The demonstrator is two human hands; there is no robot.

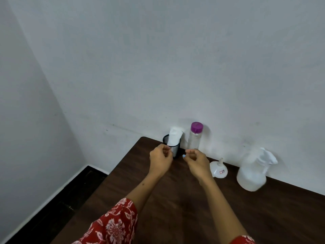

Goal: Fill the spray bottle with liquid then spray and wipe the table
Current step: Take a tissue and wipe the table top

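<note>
Left hand (161, 160): hovering over the far left part of the tabletop (175, 217), just in front of the mesh cup; its fingers are curling loosely inward and holding nothing that shows.
Mesh cup (173, 146): black, sitting at the far left corner against the wall, with a white folded wipe (174, 136) standing up out of it. The wipe is looking soft and very light, so a pinch on its exposed top edge should be lifting it straight out; the cup is probably light enough to tip if the wipe drags.
Refill bottle (194, 136): clear with a purple cap, standing upright just right of the cup, near the wall. It is likely rigid and smooth; holding the body while twisting the cap would be the sensible grip.
Right hand (195, 160): hovering near the bottle's base, fingers loosely curling, gripping nothing.
Funnel (219, 169): white, lying mouth-down on the tabletop, right of the right hand; light and stiff, best taken by its spout.
Spray bottle (253, 171): translucent white, standing at the far right by the wall, well apart from both hands, trigger head on. It appears blurred. It is likely light now and slippery once wet; the neck under the trigger is offering the surest hold.
</note>
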